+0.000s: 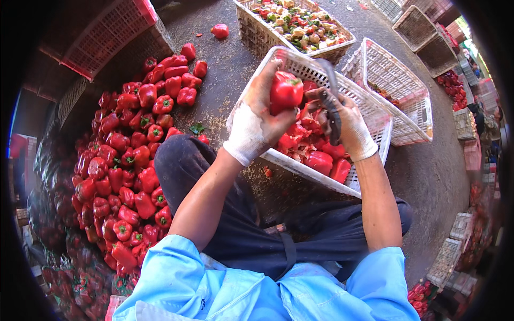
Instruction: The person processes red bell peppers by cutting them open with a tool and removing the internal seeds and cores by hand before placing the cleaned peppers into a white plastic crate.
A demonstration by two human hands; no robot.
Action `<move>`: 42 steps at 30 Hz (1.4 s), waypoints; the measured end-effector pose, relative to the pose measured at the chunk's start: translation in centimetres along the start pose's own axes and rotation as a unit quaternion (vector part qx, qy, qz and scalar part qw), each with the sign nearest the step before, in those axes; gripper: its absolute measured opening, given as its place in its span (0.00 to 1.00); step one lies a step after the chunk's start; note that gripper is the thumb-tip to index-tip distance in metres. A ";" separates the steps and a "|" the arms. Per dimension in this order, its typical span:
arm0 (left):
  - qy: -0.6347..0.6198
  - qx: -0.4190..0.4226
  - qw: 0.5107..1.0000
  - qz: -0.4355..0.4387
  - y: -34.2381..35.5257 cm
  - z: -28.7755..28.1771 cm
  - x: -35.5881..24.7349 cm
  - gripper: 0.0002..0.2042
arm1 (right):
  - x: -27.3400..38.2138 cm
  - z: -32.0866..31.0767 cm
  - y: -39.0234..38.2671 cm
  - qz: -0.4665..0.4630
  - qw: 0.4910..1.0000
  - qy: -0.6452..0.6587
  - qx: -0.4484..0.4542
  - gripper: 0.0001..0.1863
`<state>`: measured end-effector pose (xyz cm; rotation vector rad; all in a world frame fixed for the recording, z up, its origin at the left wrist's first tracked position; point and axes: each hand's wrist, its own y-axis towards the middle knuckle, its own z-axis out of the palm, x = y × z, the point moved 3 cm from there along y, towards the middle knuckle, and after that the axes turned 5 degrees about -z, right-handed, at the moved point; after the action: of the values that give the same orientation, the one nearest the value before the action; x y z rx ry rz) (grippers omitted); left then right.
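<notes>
My left hand (pixel 257 115), in a soiled white glove, is closed around a red bell pepper (pixel 286 92), its green stem end facing up and toward my right. My right hand (pixel 342 120), gloved too, grips a dark, curved, knife-like tool (pixel 332 85) just right of the pepper; its exact kind is unclear. Both hands are over a white plastic crate (pixel 372 187) in front of my knees. Inside it lie cut red pepper pieces (pixel 300 134) and larger peppers (pixel 319 162). A big heap of whole red bell peppers (pixel 128 155) covers the floor on my left.
Beyond stands a crate (pixel 257 32) filled with pepper cores and scraps. Another white crate (pixel 423 115) with a few scraps sits to the right. One loose pepper (pixel 220 31) lies on the floor at the far left. Stacked crates (pixel 110 37) rise behind the heap; more line the right.
</notes>
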<state>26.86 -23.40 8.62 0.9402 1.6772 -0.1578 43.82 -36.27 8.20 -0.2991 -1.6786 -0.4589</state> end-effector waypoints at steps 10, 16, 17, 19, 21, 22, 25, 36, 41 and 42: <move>0.125 0.080 0.984 0.102 -1.8 3.5 0.2 0.45 | 0.2 0.0 -1.0 0.177 0.982 0.067 0.022 0.25; -0.014 0.142 0.988 0.056 -2.1 3.7 0.0 0.44 | -2.1 -1.4 -1.7 0.276 0.943 0.183 0.018 0.24; -0.109 0.178 0.978 -0.004 -1.8 3.4 0.0 0.44 | -2.0 -1.6 -1.8 0.260 0.952 0.164 0.013 0.24; -0.292 0.247 0.916 -0.124 -1.5 3.2 0.1 0.45 | -1.9 -2.1 -1.9 0.229 0.963 0.142 -0.002 0.25; -0.369 0.186 0.896 -0.165 -0.9 3.5 0.3 0.31 | -0.3 -1.4 -2.0 0.219 0.970 0.105 0.001 0.26; -0.385 0.181 0.885 -0.188 -0.9 4.1 0.8 0.28 | 1.4 -0.6 -1.9 0.223 0.972 0.070 0.014 0.26; -0.294 0.116 0.933 -0.174 -0.5 5.4 2.5 0.18 | 0.6 0.2 -1.9 0.232 0.971 0.019 0.045 0.27; -0.183 -0.002 0.958 -0.221 -0.7 5.6 3.2 0.14 | 0.5 0.8 -1.6 -0.030 0.984 -0.177 -0.001 0.19; -0.186 0.000 0.957 -0.225 -0.4 5.1 3.2 0.14 | 0.5 1.2 -1.6 -0.055 0.992 -0.108 -0.040 0.20; -0.187 0.000 0.957 -0.222 -0.3 5.1 3.0 0.15 | 0.4 1.2 -1.6 -0.037 0.997 -0.044 -0.047 0.21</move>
<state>30.44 -24.95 4.19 0.4790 1.5044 -0.6012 41.92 -37.17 8.24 -0.3307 -1.7622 -0.5892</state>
